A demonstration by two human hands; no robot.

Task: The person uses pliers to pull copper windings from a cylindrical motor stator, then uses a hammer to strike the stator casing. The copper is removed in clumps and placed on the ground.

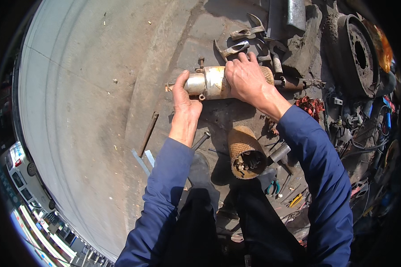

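A worn metal cylinder (215, 81) lies crosswise in front of me, silvery and rust-stained, with a clamp-like band and bolts around its left part. Its right end has a rough, diamond-patterned surface, and a rod sticks out beyond it. My left hand (186, 109) grips the narrower left end, thumb on the near upper side and the other fingers hidden beneath. Over the cylinder's right half, my right hand (248, 80) is closed with its fingers curled across the top. Below stands a brown, diamond-patterned cylinder (244, 144), its open end showing metal parts inside.
Several hammer-like metal heads (247, 32) lie beyond the cylinder. At the far right rests a wheel rim (354, 55). A loose rod (149, 133) is on the ground at left. Teal-handled pliers (274, 187) and yellow-handled pliers (295, 200) lie near my right forearm.
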